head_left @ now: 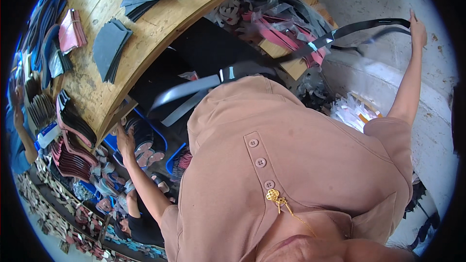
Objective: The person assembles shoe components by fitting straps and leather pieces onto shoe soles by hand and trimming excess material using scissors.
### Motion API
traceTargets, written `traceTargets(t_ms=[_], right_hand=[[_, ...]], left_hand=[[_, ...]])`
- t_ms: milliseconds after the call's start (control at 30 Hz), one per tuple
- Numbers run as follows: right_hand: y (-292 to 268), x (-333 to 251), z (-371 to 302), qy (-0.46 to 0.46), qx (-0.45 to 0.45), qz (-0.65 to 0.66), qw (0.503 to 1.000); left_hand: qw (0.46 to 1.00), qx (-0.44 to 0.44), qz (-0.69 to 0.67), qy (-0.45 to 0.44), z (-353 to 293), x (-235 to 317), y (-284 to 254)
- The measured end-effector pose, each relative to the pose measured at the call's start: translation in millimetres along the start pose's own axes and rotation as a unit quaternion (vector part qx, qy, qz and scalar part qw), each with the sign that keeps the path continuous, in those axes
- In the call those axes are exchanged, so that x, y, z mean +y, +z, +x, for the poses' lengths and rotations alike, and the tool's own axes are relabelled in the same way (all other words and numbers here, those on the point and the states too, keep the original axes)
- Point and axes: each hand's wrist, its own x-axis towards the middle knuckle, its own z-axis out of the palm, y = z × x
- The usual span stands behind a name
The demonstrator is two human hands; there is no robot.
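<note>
High at the right, my right hand [418, 33] is closed on the end of a long black strip [357, 30]. From there the strip slants down to the left across my lap. Pale blue tape-like bits mark it in places, and its far left part is smeared by motion. A second dark strip hangs below it near the same hand. At the left, my left hand [125, 139] is beside the near corner of the wooden table [145, 34], fingers stretched and apart. Nothing shows in it.
Stacks of grey cut pieces [110, 51] and a pink bundle [73, 31] lie on the table. Blue crates [154, 125] with shoe parts stand below it. Pink strips [279, 31] and plastic scraps [352, 111] lie right of my lap. Co-workers are at the left.
</note>
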Motion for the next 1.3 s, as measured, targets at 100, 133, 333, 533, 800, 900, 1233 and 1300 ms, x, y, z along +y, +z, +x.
traceTargets(t_ms=[100, 133, 333, 533, 800, 900, 1233, 1300], right_hand=[[24, -7, -28, -0.013, -0.012, -0.065, 0.998], [37, -16, -38, -0.024, 0.019, -0.082, 0.996], [62, -111, -121, -0.181, -0.014, -0.013, 0.983], [36, -210, -245, -0.373, 0.015, 0.108, 0.921], [56, -336, -398, -0.522, -0.318, 0.402, 0.682], [75, -311, -386, -0.395, -0.33, 0.459, 0.724], [36, -344, -399, -0.434, -0.218, 0.559, 0.672], [36, -351, -399, -0.49, -0.262, 0.523, 0.646]], left_hand=[[0.968, -0.085, -0.212, -0.1, 40, 117, -50], [0.951, -0.089, -0.283, -0.089, 46, 154, -58], [0.971, -0.003, -0.176, 0.161, 85, 285, -30], [0.973, 0.059, -0.15, 0.166, 112, 304, 0], [0.888, -0.138, -0.436, 0.051, 150, 324, -15], [0.859, -0.117, -0.498, 0.013, 164, 324, -26], [0.85, -0.138, -0.502, 0.084, 151, 345, -68], [0.815, -0.106, -0.555, 0.131, 151, 342, -99]])
